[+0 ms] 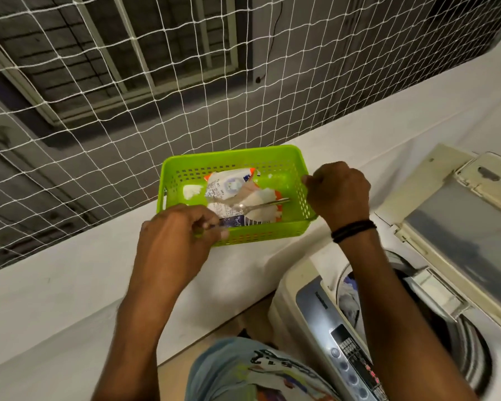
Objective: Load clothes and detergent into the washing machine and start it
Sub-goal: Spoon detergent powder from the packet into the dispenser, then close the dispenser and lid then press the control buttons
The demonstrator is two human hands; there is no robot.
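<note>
A green plastic basket (275, 157) sits on the white ledge (70, 273). Inside lie an opened detergent packet (232, 186), some spilled white powder (192, 191) and a metal spoon (261, 205). My left hand (177, 241) grips the basket's near left rim. My right hand (340, 192) grips the right rim, fingers curled over it. The top-loading washing machine (307, 302) stands at lower right with its lid (457, 227) raised and clothes (349, 299) in the drum.
White netting (156, 96) closes off the space behind the ledge. The machine's control panel (350, 357) with buttons faces me at the bottom. My printed shirt (252, 371) fills the lower middle.
</note>
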